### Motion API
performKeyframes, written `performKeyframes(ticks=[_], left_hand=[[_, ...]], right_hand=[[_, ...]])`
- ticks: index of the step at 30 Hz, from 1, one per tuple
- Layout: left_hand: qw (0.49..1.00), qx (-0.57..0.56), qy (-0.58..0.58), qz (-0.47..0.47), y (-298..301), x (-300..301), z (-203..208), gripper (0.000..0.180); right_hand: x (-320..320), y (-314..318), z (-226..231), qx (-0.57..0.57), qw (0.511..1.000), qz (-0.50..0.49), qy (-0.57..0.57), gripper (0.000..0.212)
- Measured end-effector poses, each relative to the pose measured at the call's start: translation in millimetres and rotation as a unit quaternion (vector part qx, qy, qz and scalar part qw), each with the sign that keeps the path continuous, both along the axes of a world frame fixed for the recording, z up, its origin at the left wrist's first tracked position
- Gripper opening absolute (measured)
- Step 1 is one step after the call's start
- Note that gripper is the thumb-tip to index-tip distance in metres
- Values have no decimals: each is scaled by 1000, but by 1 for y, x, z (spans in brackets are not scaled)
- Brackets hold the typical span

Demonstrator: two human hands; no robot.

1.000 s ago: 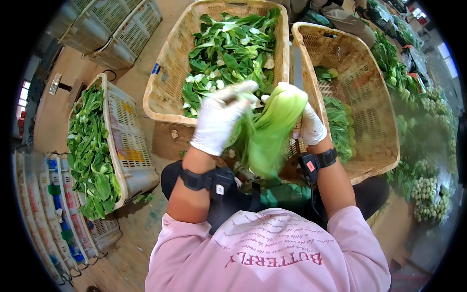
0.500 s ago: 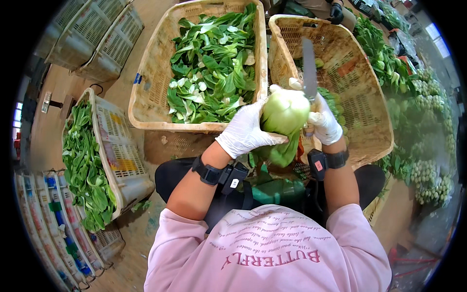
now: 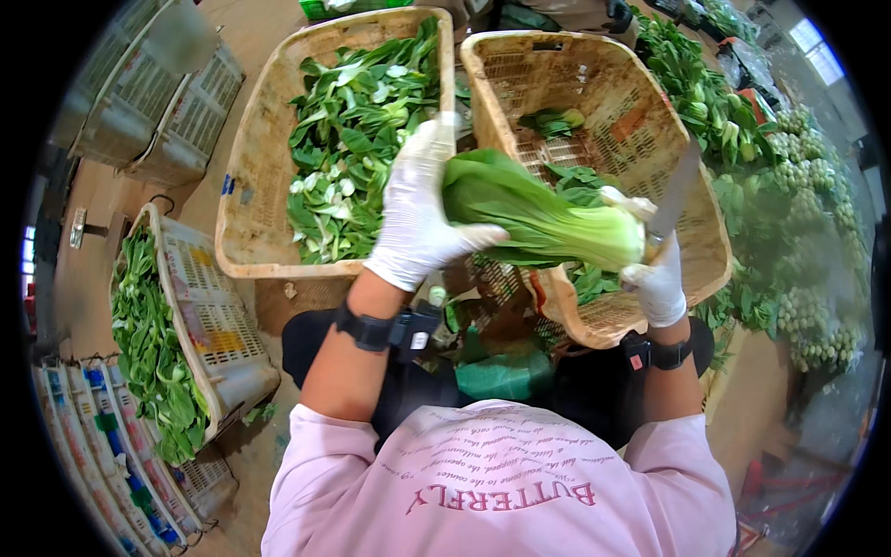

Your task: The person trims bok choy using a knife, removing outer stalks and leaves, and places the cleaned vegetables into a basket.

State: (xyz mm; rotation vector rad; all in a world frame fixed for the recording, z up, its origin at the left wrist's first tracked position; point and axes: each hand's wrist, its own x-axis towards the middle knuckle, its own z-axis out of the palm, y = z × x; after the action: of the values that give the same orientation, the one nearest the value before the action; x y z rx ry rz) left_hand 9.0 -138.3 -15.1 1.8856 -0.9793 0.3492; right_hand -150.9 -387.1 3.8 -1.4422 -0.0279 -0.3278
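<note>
A head of bok choy lies sideways in the air above the near edge of the right crate, leaves to the left and pale base to the right. My right hand, in a white glove, is closed around a knife, blade pointing up and away. Its fingers and thumb also grip the bok choy's base. My left hand, gloved too and slightly blurred, is at the leafy end with fingers stretched out and thumb apart, the thumb lying across the leaves.
The left crate holds many loose leaves; the right crate holds some bok choy. A crate of greens stands at far left, near stacked crates. Piled bok choy lies at right. A person's legs show beyond.
The bok choy has turned from base away from me to lying sideways, base right, and shifted right. My left hand has opened and moved left; my right hand and the knife moved right.
</note>
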Motion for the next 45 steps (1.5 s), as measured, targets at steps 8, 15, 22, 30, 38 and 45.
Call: performKeyframes(ticks=[8, 15, 22, 30, 38, 45], left_hand=[[831, -189, 521, -52, -43, 9, -13, 17], [790, -189, 577, -86, -76, 42, -36, 23], [810, -111, 564, -114, -104, 58, -69, 25], [824, 32, 547, -145, -136, 58, -37, 37], [682, 625, 267, -269, -333, 1, -95, 62], [390, 815, 338, -264, -325, -75, -318, 85]], right_hand=[[-46, -75, -15, 45, 992, -95, 63, 74], [-82, -255, -26, 104, 910, -386, 111, 39], [-82, -433, -17, 230, 759, -609, 20, 39], [-66, -239, -33, 366, 867, -317, -115, 28], [-64, -250, -32, 275, 909, -310, -45, 29], [-55, -231, 4, 334, 912, -233, -48, 37]])
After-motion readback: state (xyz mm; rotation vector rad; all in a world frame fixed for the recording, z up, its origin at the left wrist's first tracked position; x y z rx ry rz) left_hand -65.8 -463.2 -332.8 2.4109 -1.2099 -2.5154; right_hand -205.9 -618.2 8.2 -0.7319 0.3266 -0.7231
